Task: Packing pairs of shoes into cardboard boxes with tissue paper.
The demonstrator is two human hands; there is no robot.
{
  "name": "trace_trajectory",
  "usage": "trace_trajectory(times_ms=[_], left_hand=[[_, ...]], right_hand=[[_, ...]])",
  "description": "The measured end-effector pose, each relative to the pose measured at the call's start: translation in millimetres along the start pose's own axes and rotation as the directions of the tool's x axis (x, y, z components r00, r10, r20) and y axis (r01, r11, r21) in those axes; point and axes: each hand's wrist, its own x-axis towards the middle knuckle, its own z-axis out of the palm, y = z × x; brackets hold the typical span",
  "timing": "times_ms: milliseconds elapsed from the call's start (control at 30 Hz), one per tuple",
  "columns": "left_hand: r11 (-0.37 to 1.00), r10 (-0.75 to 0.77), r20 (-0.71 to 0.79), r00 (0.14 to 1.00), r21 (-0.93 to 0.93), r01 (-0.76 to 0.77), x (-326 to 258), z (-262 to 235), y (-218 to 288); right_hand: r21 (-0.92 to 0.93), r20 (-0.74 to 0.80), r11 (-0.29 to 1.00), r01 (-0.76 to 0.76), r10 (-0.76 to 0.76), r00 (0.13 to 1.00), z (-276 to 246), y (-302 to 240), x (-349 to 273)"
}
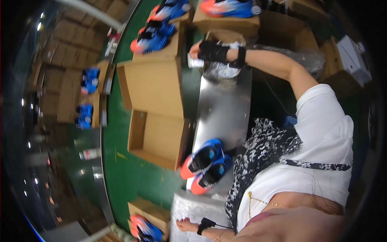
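Note:
My right hand (195, 50), in a black fingerless wrist support, reaches out at the top of the picture. Its fingers are curled at a small white slip (196, 61), which seems to be in their grip. Beside that wrist stands a cardboard box (223, 36) with clear plastic and whitish pieces inside. My left hand (184, 225) is low in the picture with its fingers loosely apart, over a plastic-covered whitish surface (193, 209). Between the hands, a pair of blue and orange sports shoes (207, 165) rests on a metal ledge (223, 107). Next to them an open shoebox (157, 135) shows a bare inside.
A green conveyor belt (117, 161) carries the open shoebox. More shoes (151, 36) sit on boxes at the top, others (145, 230) at the bottom. Past the belt's metal edge are further boxed shoes (85, 115) and stacked cartons (72, 44). A white box (352, 60) stands at the upper right.

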Motion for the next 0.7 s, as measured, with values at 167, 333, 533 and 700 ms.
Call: trace_trajectory(times_ms=[167, 333, 533, 700], left_hand=[[0.865, 0.19, 0.071, 0.979, 0.459, -0.201, 23, -74, -85], [0.719, 0.25, 0.069, 0.966, 0.656, -0.232, -23, -67, -64], [0.651, 0.238, 0.108, 0.965, 0.72, -0.241, -22, -86, -55], [0.733, 0.476, 0.036, 0.879, 0.535, -0.419, -13, -99, -23]], right_hand=[[0.496, 0.379, 0.794, -0.35, 0.165, 0.911, 52, -89, 36], [0.614, 0.534, 0.71, -0.344, -0.053, 0.844, 112, -123, 46], [0.331, 0.043, 0.923, 0.195, -0.221, 0.974, 52, -65, 59], [-0.514, 0.275, 0.848, -0.128, 0.305, 0.912, -63, 156, -13]])
